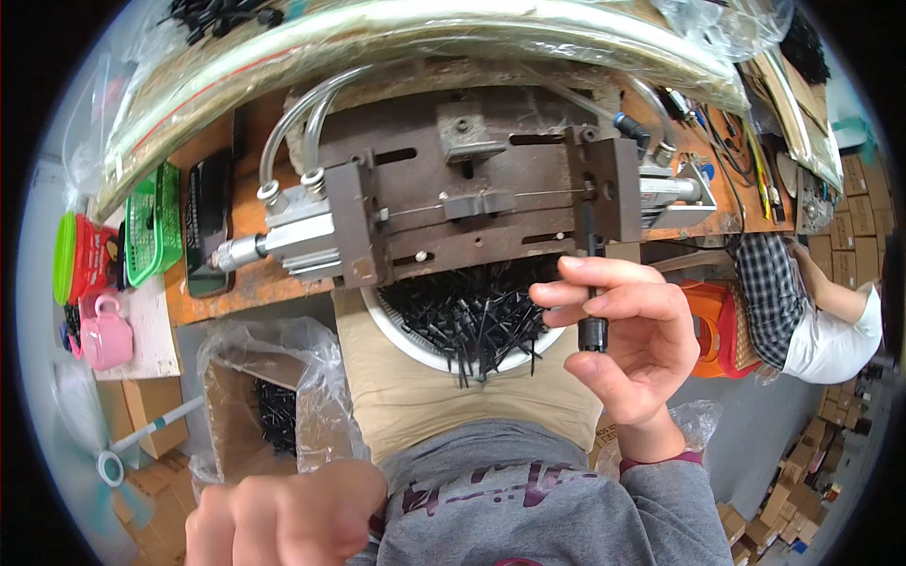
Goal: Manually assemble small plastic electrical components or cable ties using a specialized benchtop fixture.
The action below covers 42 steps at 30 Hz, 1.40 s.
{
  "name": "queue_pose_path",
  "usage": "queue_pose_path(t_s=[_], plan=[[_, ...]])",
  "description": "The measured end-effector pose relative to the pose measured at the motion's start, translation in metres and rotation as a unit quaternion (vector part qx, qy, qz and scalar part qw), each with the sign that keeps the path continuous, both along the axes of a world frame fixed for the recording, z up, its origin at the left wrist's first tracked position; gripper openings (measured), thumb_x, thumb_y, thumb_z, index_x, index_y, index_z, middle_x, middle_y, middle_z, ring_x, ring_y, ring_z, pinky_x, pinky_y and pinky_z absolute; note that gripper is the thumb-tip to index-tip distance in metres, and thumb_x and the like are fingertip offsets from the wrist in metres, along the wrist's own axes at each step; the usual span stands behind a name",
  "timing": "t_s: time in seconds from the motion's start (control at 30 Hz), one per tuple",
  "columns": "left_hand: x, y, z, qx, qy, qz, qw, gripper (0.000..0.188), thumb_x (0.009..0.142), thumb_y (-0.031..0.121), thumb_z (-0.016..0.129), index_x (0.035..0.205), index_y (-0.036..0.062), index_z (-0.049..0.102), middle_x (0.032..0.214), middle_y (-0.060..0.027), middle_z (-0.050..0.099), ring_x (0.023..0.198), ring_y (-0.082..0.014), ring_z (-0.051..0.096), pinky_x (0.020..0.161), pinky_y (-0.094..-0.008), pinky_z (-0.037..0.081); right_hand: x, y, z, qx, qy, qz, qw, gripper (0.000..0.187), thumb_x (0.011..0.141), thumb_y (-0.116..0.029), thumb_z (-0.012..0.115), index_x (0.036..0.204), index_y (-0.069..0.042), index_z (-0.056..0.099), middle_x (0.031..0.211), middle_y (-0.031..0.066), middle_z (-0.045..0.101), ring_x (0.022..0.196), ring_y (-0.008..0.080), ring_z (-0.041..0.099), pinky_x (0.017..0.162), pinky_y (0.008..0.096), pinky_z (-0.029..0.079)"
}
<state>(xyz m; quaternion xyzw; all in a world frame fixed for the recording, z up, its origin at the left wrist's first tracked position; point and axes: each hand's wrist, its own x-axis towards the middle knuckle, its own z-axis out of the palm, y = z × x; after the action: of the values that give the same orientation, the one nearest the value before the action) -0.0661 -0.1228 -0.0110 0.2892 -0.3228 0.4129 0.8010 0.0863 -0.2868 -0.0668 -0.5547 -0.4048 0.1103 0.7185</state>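
Note:
My right hand (651, 330) pinches a slim black rod-shaped part (593, 332) between thumb and fingers. Its thicker end points down toward the thumb, and its thin end reaches up in front of the right block of a brown metal fixture (453, 231). Low at the left, my left hand (278, 517) is blurred, with its fingertips hidden, so I cannot tell if it holds anything. Under the fixture's front edge, a white basin (401, 344) on my lap is full of thin black parts (472, 316).
Silver pneumatic cylinders (307, 241) with clear hoses flank the fixture on the wooden bench (222, 300). To the left are a green basket (156, 226), a pink cup (106, 335) and a plastic-lined carton (241, 415) holding black parts. Another person (802, 302) is at the right, near stacked boxes.

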Motion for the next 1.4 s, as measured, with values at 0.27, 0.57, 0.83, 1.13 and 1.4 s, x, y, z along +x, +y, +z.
queue_pose_path(t_s=[0.27, 0.57, 0.83, 1.13, 1.4], plan=[[0.006, -0.015, 0.023, -0.036, 0.112, -0.048, 0.992, 0.012, 0.089, 0.0, 0.068, 0.089, 0.0109, 0.074, 0.104, 0.0, 0.067, 0.098, -0.0144, 0.059, 0.076, -0.0258, 0.054, 0.003, 0.015, -0.004, -0.206, -0.353, -0.101, 0.907, 0.034, 0.067, -0.002, 0.083, 0.099, 0.0, 0.071, 0.126, 0.0228, 0.063, 0.103, 0.0356, 0.068, 0.083, 0.0384, 0.058], [-0.001, -0.011, 0.014, -0.03, 0.087, -0.039, 0.995, 0.012, 0.089, -0.001, 0.067, 0.086, 0.0087, 0.073, 0.102, -0.0015, 0.066, 0.093, -0.0155, 0.059, 0.072, -0.0254, 0.054, 0.008, 0.034, -0.01, -0.314, -0.453, -0.093, 0.829, 0.026, 0.071, -0.005, 0.078, 0.095, -0.002, 0.069, 0.13, 0.015, 0.065, 0.075, 0.0207, 0.068, 0.065, 0.0307, 0.054], [-0.004, -0.002, 0.012, -0.005, 0.061, -0.051, 0.997, 0.012, 0.09, -0.001, 0.066, 0.085, 0.0068, 0.072, 0.1, -0.0029, 0.065, 0.089, -0.0164, 0.059, 0.07, -0.0251, 0.055, 0.012, 0.038, 0.0, -0.355, -0.452, -0.095, 0.813, 0.027, 0.07, -0.006, 0.082, 0.094, -0.005, 0.071, 0.129, 0.0099, 0.068, 0.056, 0.0162, 0.061, 0.054, 0.0275, 0.05], [-0.002, 0.035, 0.017, 0.222, 0.024, -0.185, 0.957, 0.013, 0.095, 0.001, 0.06, 0.086, 0.0019, 0.069, 0.089, -0.0035, 0.065, 0.069, -0.0167, 0.061, 0.062, -0.0236, 0.055, 0.021, 0.039, 0.023, -0.337, -0.402, -0.019, 0.851, 0.029, 0.071, -0.009, 0.084, 0.097, -0.004, 0.072, 0.121, 0.0119, 0.071, 0.074, 0.0222, 0.071, 0.063, 0.0308, 0.056], [0.059, 0.066, -0.007, 0.445, 0.358, 0.337, 0.749, 0.011, 0.091, -0.002, 0.058, 0.092, -0.003, 0.07, 0.087, -0.0117, 0.07, 0.082, -0.0175, 0.067, 0.077, -0.0284, 0.052, 0.128, 0.093, 0.079, -0.143, -0.486, -0.204, 0.838, 0.018, 0.087, -0.013, 0.074, 0.103, -0.005, 0.073, 0.093, 0.0056, 0.074, 0.082, 0.0143, 0.069, 0.073, 0.0271, 0.054]])
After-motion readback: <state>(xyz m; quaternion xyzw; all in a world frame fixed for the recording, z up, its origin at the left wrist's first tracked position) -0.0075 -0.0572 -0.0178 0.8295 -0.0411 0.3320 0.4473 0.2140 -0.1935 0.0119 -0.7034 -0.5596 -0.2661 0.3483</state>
